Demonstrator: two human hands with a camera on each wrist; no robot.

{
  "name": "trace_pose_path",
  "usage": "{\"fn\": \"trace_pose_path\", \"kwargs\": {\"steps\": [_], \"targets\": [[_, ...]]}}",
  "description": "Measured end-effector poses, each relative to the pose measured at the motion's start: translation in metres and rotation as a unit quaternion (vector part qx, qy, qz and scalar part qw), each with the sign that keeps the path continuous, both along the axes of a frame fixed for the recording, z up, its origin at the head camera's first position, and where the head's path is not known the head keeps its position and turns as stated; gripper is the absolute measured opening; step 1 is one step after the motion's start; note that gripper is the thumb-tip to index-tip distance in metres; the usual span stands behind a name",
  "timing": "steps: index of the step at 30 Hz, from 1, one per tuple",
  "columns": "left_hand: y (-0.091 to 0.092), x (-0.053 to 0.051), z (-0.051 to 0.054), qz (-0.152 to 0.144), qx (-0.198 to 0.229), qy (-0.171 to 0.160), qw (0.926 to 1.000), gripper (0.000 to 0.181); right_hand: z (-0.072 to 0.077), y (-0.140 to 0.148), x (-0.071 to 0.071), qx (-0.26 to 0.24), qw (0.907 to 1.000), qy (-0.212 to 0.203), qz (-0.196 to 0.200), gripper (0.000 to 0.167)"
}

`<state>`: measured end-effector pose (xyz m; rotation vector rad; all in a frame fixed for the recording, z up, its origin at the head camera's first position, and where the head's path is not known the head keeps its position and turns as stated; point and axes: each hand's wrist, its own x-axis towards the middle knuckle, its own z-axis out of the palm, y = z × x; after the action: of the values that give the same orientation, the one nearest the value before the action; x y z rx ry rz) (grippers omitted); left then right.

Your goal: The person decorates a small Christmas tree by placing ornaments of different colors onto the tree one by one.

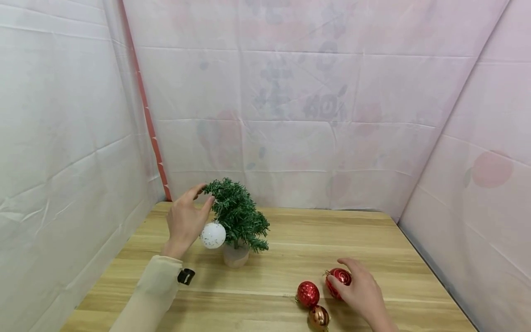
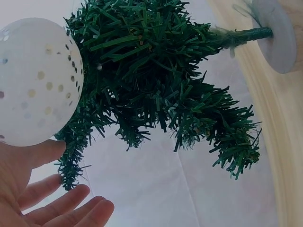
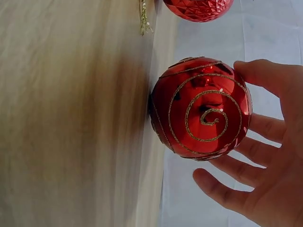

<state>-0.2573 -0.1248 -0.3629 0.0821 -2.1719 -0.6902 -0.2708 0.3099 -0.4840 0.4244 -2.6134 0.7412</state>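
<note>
A small green artificial Christmas tree (image 1: pixel 236 210) stands in a pale base (image 1: pixel 236 256) left of the table's middle. From its left side hangs a white ball ornament (image 1: pixel 213 235) with glitter dots. My left hand (image 1: pixel 186 221) is at the upper left branches, thumb and forefinger parted around a branch tip (image 2: pixel 72 165); whether they touch it is unclear. At the front right, my right hand (image 1: pixel 362 293) spreads around a shiny red ball ornament (image 3: pixel 201 109) with a gold spiral. That ball rests on the table, thumb at its edge, some fingers partly hidden behind it.
Left of my right hand lie a textured red ball ornament (image 1: pixel 308 294) and a copper-coloured ball ornament (image 1: pixel 319 317), close together. The wooden table (image 1: pixel 298 230) is bordered by pale cloth walls (image 1: pixel 290 152) at the back and both sides.
</note>
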Motion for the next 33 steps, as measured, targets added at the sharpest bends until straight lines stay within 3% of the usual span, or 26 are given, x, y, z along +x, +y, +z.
{"fn": "trace_pose_path", "kwargs": {"steps": [5,14,21,33], "targets": [[0.001,0.001,0.001,0.004,0.002,0.001,1.0000,0.044,0.003,0.001,0.000,0.013,0.9986,-0.050,-0.009,0.053],[0.000,0.003,0.000,0.002,0.003,-0.003,1.0000,0.045,0.003,0.000,-0.002,0.007,0.9971,-0.076,0.004,0.049],[0.000,0.003,-0.001,0.002,0.007,-0.002,1.0000,0.045,0.007,-0.003,-0.003,-0.014,0.9980,-0.060,0.013,0.045],[0.002,0.010,0.005,-0.001,0.000,0.030,0.9995,0.040,0.033,-0.019,-0.004,-0.060,0.9970,-0.033,0.037,0.041]]}}
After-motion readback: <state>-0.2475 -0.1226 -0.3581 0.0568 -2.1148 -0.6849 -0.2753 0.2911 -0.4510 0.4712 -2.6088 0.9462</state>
